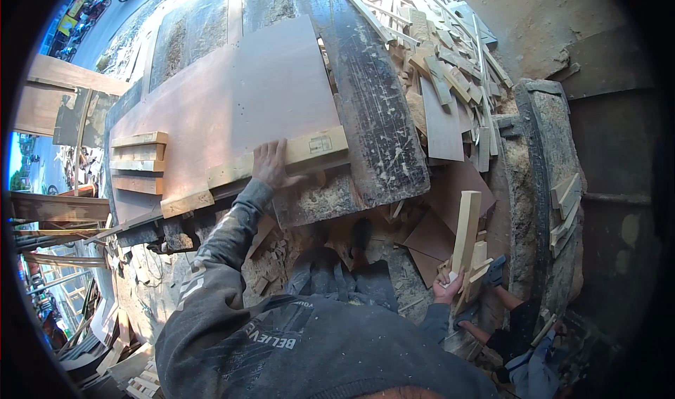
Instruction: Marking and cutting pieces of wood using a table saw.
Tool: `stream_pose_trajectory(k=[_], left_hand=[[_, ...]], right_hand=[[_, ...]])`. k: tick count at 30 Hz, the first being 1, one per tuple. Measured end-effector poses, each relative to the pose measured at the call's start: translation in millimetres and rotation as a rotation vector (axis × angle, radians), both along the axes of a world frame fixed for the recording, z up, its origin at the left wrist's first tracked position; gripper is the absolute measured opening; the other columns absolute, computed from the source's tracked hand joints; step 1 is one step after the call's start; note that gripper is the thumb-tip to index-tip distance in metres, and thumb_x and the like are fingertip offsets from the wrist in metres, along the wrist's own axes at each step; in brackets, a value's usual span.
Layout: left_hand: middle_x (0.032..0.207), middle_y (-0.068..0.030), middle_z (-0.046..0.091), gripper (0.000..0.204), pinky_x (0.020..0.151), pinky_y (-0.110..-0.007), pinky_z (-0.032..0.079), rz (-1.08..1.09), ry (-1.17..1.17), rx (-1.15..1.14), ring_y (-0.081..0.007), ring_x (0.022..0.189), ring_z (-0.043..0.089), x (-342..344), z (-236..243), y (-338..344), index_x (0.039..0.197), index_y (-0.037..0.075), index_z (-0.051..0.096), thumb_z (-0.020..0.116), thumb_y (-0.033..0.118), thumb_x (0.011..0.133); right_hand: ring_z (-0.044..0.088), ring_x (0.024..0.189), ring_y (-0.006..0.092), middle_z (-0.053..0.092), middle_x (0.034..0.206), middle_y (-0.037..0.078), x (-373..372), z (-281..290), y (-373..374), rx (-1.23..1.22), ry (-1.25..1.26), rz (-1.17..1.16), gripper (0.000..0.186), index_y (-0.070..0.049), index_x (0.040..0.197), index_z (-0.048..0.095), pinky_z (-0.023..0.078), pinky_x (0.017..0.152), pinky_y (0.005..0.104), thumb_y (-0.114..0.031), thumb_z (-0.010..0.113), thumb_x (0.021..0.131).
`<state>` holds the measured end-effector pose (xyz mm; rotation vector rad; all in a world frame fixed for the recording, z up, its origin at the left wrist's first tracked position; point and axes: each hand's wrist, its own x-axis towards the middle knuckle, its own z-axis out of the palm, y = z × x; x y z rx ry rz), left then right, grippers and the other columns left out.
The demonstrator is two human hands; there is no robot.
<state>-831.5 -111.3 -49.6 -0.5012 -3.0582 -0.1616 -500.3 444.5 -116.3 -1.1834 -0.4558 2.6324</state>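
From my remote view: long beam [309, 148] lies along near edge of brown panel [246, 82], centre of frame. Left hand [271, 163] rests over it, thumb spread from fingers. Right hand [447, 288], lower right, curls round lower part of upright block [466, 227]. Short blocks [138, 166] already grouped at panel's left; upright block off panel. I judge work partway; amount left, can't tell. Offcuts [439, 79] heaped upper right.
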Motion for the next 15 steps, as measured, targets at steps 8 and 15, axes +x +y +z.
stream_pose_trajectory(k=[8, 15], left_hand=[[0.132, -0.0154, 0.053, 0.086, 0.105, -0.047, 0.035, -0.097, -0.054, 0.078, -0.034, 0.121, 0.05, 51, -3, 5, 0.148, 0.003, 0.04, 0.073, 0.049, 0.083], [0.122, -0.0092, 0.057, 0.062, 0.093, -0.043, 0.04, -0.225, 0.06, 0.059, -0.0254, 0.109, 0.056, 69, 95, -14, 0.144, 0.008, 0.048, 0.064, 0.031, 0.088]], right_hand=[[0.032, 0.052, 0.0024, 0.06, 0.14, 0.013, -319, 39, 31, 0.532, -0.23, 0.422, 0.085, -0.001, 0.15, 0.035, 0.032, 0.044, 0.0177, -0.058, 0.063, 0.095], [0.039, 0.045, 0.0053, 0.07, 0.123, 0.013, -254, -39, -10, 0.832, -0.429, 0.783, 0.067, -0.009, 0.145, 0.049, 0.035, 0.039, 0.0233, -0.053, 0.061, 0.096]])
